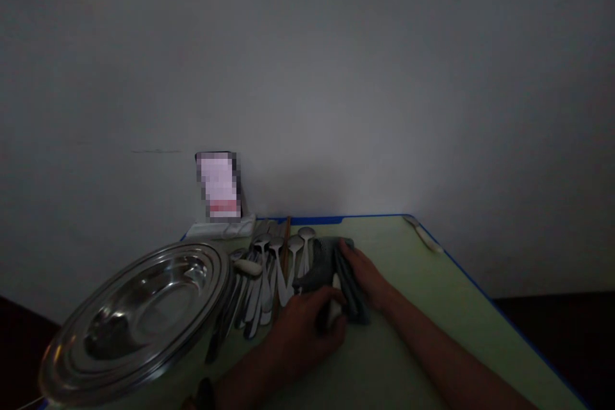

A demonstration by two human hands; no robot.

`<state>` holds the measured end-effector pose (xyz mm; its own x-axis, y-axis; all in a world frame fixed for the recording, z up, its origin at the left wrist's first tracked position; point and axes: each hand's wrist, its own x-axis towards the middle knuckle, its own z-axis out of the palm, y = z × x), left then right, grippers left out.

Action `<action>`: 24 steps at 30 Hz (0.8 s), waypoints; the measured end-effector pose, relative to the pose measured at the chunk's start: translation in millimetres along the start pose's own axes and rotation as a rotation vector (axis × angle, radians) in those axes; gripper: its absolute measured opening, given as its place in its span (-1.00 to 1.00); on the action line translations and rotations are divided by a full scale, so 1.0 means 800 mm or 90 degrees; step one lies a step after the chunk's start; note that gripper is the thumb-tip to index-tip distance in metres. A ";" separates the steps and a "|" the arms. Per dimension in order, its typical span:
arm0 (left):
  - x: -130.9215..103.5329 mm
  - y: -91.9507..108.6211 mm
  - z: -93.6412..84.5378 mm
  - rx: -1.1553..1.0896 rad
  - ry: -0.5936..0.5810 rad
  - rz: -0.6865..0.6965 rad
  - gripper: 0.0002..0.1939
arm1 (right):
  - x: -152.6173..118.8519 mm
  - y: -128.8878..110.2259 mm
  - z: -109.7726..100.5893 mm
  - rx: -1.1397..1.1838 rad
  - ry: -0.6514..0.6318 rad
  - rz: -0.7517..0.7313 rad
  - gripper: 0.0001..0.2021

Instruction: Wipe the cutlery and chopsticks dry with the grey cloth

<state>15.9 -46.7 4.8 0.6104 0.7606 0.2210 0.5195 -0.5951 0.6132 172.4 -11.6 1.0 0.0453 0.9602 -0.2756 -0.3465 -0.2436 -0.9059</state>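
Observation:
My left hand [307, 327] is closed around the pale handle [335, 311] of a utensil whose head is hidden in cloth. A dark grey cloth [324, 262] lies folded about that utensil, partly standing up from the table. My right hand [368, 275] grips the cloth's right side, with its fingers along the upper fold. Just left of the cloth lies a spread of metal spoons [277, 262] and other cutlery, some of it overlapping. Among it is a piece with a thick pale handle [248, 267].
Shiny metal dishes [144, 307], seemingly stacked, take up the table's left side. A phone with a blurred screen [221, 186] leans against the wall behind a folded white cloth [223, 229]. A pale-handled utensil [425, 237] lies at the far right corner of the blue-edged green table [408, 346].

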 end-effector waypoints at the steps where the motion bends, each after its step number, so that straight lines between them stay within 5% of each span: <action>1: 0.002 -0.002 0.000 -0.030 0.019 -0.025 -0.83 | 0.000 -0.001 0.000 0.027 0.002 0.022 -0.57; 5: 0.007 -0.006 -0.004 -0.166 0.064 -0.091 -0.83 | 0.000 -0.004 -0.001 0.144 -0.072 0.136 -0.54; 12: 0.007 -0.004 -0.003 -0.189 0.119 -0.105 -0.82 | 0.002 -0.001 0.000 0.166 -0.107 0.068 -0.79; 17: 0.006 -0.005 0.002 -0.141 0.052 -0.085 -0.83 | 0.007 0.008 -0.002 0.087 -0.057 -0.017 -0.81; 24: 0.008 -0.003 -0.001 -0.105 0.001 -0.063 -0.90 | 0.007 0.010 -0.004 0.076 -0.093 -0.025 -0.76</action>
<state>18.0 -40.1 4.9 0.5596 0.8141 0.1550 0.4716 -0.4666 0.7482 172.9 -8.5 -8.4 -0.0728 0.9802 -0.1839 -0.4559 -0.1967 -0.8680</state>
